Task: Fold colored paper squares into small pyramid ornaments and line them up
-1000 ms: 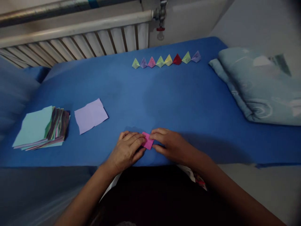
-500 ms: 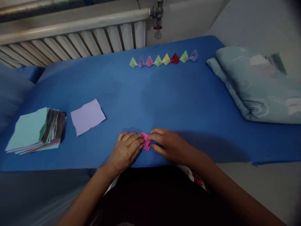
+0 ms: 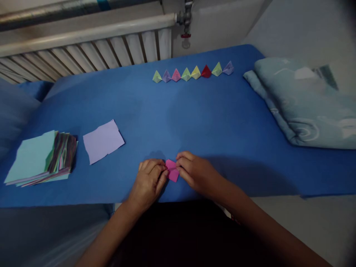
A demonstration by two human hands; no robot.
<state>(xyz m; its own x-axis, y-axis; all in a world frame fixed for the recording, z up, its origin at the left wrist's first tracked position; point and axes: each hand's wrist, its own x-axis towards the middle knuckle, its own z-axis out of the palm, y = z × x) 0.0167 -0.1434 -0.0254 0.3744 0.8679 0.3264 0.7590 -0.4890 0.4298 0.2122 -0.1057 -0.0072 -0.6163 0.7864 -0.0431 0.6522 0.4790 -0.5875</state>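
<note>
A small folded piece of bright pink paper [image 3: 172, 174] is held between my two hands near the front edge of the blue-covered table [image 3: 144, 107]. My left hand [image 3: 148, 180] pinches its left side, thumb and fingers together. On the right side, the fingertips of my right hand [image 3: 196, 170] grip the paper's edge. A crease runs across the middle of the paper, and its outer corners are hidden under my fingers.
A lilac paper sheet [image 3: 103, 141] lies to the left, beside a stack of coloured paper [image 3: 33, 157]. Several folded paper pieces [image 3: 196, 72] form a row at the back. A folded blanket [image 3: 303, 107] is at the right; a radiator [image 3: 97, 50] stands behind.
My right fingers have closed together on the pink paper's right edge. The paper's folds look flatter and more spread, with a crease across the middle. The view has tipped slightly.
</note>
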